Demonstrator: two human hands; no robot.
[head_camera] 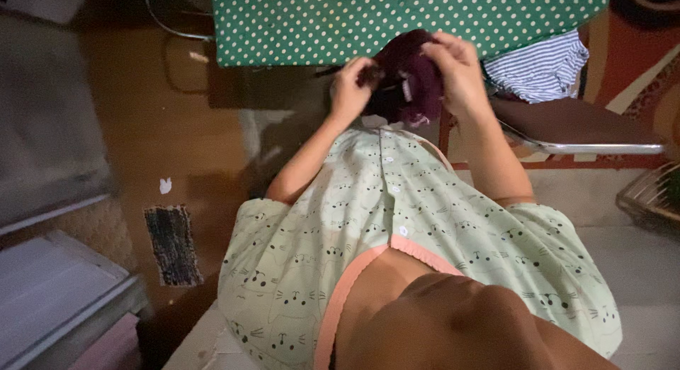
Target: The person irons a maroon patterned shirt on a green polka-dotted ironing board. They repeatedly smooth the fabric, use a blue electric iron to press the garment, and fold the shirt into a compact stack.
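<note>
You hold a dark maroon knitted piece up between both hands, out in front of your chest and just near the edge of the worktop covered in the green cloth with white dots. Your left hand pinches a small dark bit at the left edge of the piece, its grip narrow and closed on the fabric; whether a hook, a needle or only yarn sits in those fingers is too small and dark to tell. Your right hand wraps over the top and right side of the piece, its grip closed on the fabric, fingers curled round it.

The piece already hangs as a sizeable bunched mass, falling below your hands toward your pale green printed top, and a small light patch shows on its near face. So, as a judgement, a good part of the making looks done, and the hands are busy at the left edge, which seems to be where work remains. How much is left cannot be read, since the folds hide the shape.

To the right lie a striped cloth and a dark flat seat with a metal rim, both apart from your hands
</note>
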